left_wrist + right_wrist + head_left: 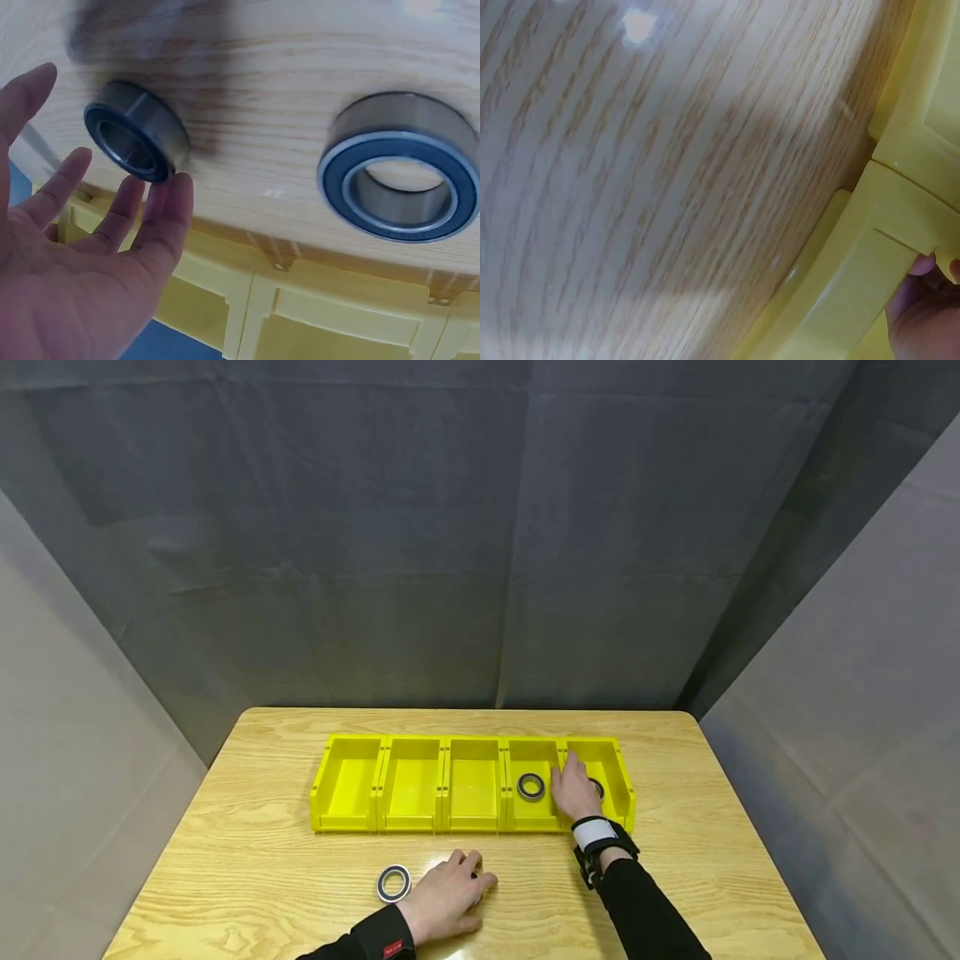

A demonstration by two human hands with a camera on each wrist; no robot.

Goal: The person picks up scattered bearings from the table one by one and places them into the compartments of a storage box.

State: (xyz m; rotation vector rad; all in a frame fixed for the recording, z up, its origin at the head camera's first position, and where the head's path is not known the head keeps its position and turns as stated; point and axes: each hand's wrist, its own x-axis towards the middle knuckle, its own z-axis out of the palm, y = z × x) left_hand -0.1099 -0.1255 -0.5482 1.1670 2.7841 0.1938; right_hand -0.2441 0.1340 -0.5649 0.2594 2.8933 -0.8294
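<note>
My left hand is low over the table, fingers spread and slightly bent. In the left wrist view, its fingertips are right at the edge of a ball bearing, a steel ring with a dark seal; the thumb stands apart. Another bearing lies on the table just left of this hand. My right hand reaches into the rightmost yellow bin, fingers toward its back and thumb by the divider. A bearing in that bin is partly hidden by the hand. One more bearing lies in the bin to the left.
The yellow bins stand side by side in a row across the table, low fronts toward me. A grey curtain hangs behind the table, with pale panels at both sides.
</note>
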